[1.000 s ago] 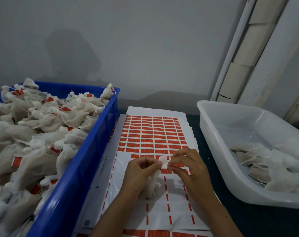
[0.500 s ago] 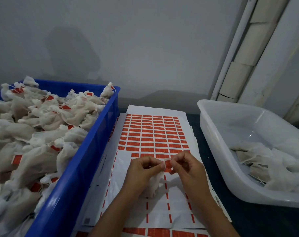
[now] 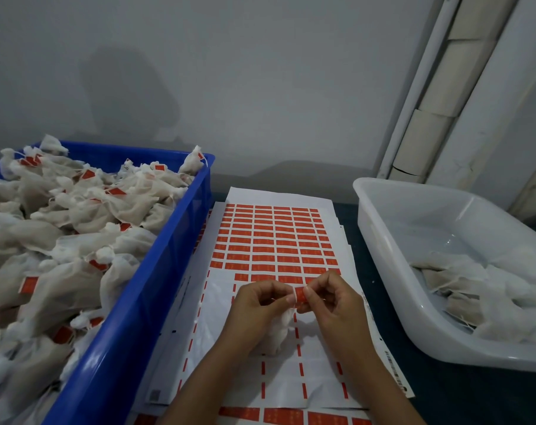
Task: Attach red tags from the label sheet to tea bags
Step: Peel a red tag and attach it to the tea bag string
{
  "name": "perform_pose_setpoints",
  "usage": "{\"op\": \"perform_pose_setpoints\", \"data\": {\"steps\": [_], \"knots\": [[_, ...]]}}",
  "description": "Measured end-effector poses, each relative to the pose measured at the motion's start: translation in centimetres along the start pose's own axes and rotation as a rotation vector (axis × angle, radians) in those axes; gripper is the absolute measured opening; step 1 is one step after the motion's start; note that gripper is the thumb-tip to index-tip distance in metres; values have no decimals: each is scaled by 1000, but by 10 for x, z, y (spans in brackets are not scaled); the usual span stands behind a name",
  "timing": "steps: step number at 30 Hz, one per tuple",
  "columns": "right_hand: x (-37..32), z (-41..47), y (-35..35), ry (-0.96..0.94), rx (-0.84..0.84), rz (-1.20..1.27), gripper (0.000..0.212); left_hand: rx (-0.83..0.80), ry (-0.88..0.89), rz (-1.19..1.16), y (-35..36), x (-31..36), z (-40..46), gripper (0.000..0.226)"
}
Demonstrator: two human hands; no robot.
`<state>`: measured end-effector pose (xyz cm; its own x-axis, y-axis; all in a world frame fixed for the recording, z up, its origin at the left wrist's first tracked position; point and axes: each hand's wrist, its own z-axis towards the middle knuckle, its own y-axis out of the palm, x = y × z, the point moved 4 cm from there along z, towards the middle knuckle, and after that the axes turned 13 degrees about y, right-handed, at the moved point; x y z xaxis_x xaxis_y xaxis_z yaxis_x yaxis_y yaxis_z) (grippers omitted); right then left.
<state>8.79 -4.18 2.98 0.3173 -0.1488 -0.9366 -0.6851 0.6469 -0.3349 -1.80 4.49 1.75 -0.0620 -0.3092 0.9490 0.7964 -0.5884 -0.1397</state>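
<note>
both forearms come in from the near edge and meet over the middle of the label sheet (image 3: 279, 240). the left hand (image 3: 256, 305) is curled, thumb and forefinger pinched on the left edge of a red tag (image 3: 300, 295), with a white tea bag (image 3: 277, 335) hanging below its palm down to the sheet. the right hand (image 3: 331, 302) mirrors it, fingers bent inward, its grip closed on the tag's right edge, so the tag is held between the two hands, raised just above the sheet. the near part of the sheet is mostly stripped, only thin red strips left; beyond the hands, full rows of red tags run to the far end. the sheet lies on a stack of similar sheets on the dark tabletop (image 3: 444, 403). to the left, a blue crate (image 3: 156, 289) is heaped with tea bags that carry red tags. to the right, a white tub (image 3: 383, 240) holds a smaller pile of plain tea bags at its near right. a grey wall (image 3: 260, 87) stands behind.
</note>
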Motion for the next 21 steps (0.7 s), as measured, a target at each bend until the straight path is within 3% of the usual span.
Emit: {"op": "perform_pose_setpoints", "data": {"steps": [21], "knots": [[1, -2, 0, 30, 38, -18, 8, -15, 5, -31, 3, 2, -1, 11]]}}
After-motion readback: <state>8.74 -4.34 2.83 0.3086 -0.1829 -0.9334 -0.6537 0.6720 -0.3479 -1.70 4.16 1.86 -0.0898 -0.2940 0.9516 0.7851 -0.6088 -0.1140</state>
